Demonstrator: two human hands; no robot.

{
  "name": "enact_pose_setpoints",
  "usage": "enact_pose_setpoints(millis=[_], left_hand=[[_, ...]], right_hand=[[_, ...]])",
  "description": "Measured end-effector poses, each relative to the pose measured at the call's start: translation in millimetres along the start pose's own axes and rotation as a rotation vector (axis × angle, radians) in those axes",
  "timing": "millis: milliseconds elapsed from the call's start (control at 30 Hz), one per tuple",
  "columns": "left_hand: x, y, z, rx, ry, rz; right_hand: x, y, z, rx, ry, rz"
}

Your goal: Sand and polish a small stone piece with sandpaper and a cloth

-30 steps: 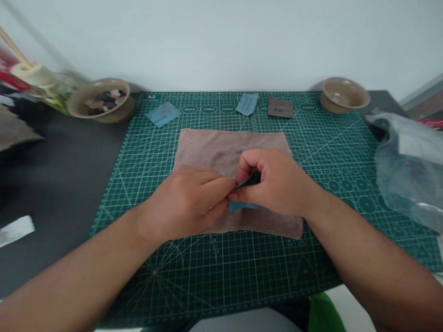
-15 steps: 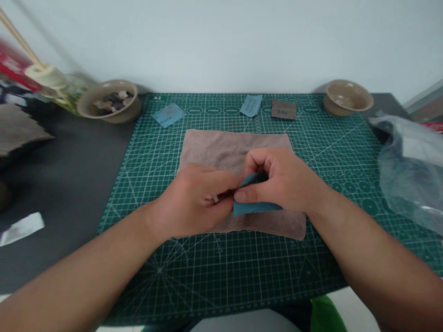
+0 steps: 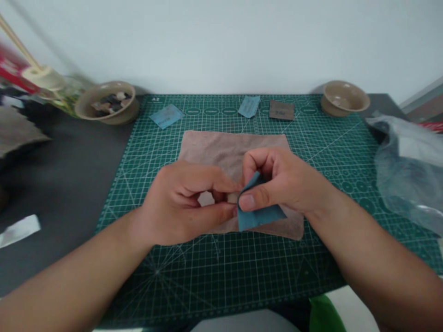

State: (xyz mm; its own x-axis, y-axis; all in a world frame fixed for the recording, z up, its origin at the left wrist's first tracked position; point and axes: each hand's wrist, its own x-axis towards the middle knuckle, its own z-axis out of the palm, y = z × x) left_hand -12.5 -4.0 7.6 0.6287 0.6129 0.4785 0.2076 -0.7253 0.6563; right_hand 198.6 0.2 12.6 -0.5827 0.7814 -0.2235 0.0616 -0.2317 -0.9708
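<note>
Between the thumb and fingers of my left hand (image 3: 190,203) is a small light-brown piece (image 3: 232,198), perhaps a stone. My right hand (image 3: 280,182) pinches a folded blue sheet (image 3: 259,217), pressed against the right end of that piece. Its lower corner hangs down below my right thumb. Both hands are close together over a pinkish-brown cloth (image 3: 214,147), which lies on the green cutting mat (image 3: 155,161). My fingers hide part of the small piece.
A bowl (image 3: 119,116) of small dark and light pieces stands back left, another bowl (image 3: 341,108) back right. Two blue sheets (image 3: 167,116) (image 3: 249,106) and a brown one (image 3: 281,110) lie along the mat's back. A clear plastic bag (image 3: 408,170) is at right.
My left hand's fingers have opened a little around the small piece, which now shows. The blue sheet has tilted, and its lower corner hangs further down.
</note>
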Motion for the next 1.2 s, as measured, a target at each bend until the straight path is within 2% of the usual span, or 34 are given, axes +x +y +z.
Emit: enact_pose_setpoints(millis=[67, 133, 200, 300, 367, 400, 433, 533, 600, 733, 800, 867, 933, 1000, 1067, 1133, 1200], left_hand=[[0.0, -2.0, 2.5, 0.123, -0.032, 0.061], [0.5, -6.1, 5.3, 0.284, -0.118, 0.104], [1.3, -7.7, 5.9, 0.303, -0.157, 0.069], [2.1, -2.3, 1.5, 0.071, -0.048, -0.024], [1.8, 2.2, -1.2, -0.056, -0.028, -0.036], [1.5, 3.0, -1.5, -0.051, -0.037, -0.026], [1.3, 2.5, -1.0, 0.004, -0.046, -0.006], [1.3, -3.7, 3.1, 0.281, -0.125, 0.071], [1.7, -6.0, 3.8, 0.332, -0.147, 0.096], [1.4, 1.8, -3.0, 0.094, -0.047, 0.001], [0.4, 4.7, -4.8, 0.029, -0.05, -0.011], [-0.3, 2.6, -2.6, 0.134, -0.085, 0.023], [-0.1, -2.8, 1.9, 0.316, -0.164, 0.076], [1.2, -6.8, 5.0, 0.385, -0.195, 0.109], [3.0, -5.8, 4.3, 0.305, -0.149, 0.074], [4.3, -0.5, 0.5, 0.15, -0.081, 0.011], [4.5, 5.5, -3.6, -0.013, -0.078, -0.027]], right_hand=[[0.9, 1.3, -0.3, -0.13, 0.044, -0.048], [3.0, 2.3, -0.5, -0.35, 0.145, -0.116], [4.4, 2.4, -0.8, -0.419, 0.187, -0.131], [3.3, 1.5, -1.9, -0.121, 0.07, -0.043], [1.5, 1.2, -2.1, 0.042, -0.029, 0.003], [0.9, 1.2, -1.9, 0.041, -0.045, 0.005], [0.7, 1.4, -1.5, -0.017, -0.02, -0.013], [1.7, 1.7, 0.5, -0.346, 0.168, -0.123], [2.2, 0.6, 1.4, -0.435, 0.22, -0.154], [-0.4, -3.6, 1.1, -0.058, 0.058, -0.018], [-1.2, -3.5, 0.7, 0.039, -0.01, 0.02], [-0.3, -0.7, 0.6, -0.093, 0.029, -0.029], [1.8, 3.0, 0.7, -0.337, 0.126, -0.124], [3.2, 5.1, 0.5, -0.485, 0.186, -0.174], [2.7, 3.9, -0.1, -0.395, 0.165, -0.153], [0.6, 0.6, -0.9, -0.163, 0.089, -0.09], [-1.8, -2.5, -1.7, 0.054, -0.015, -0.033]])
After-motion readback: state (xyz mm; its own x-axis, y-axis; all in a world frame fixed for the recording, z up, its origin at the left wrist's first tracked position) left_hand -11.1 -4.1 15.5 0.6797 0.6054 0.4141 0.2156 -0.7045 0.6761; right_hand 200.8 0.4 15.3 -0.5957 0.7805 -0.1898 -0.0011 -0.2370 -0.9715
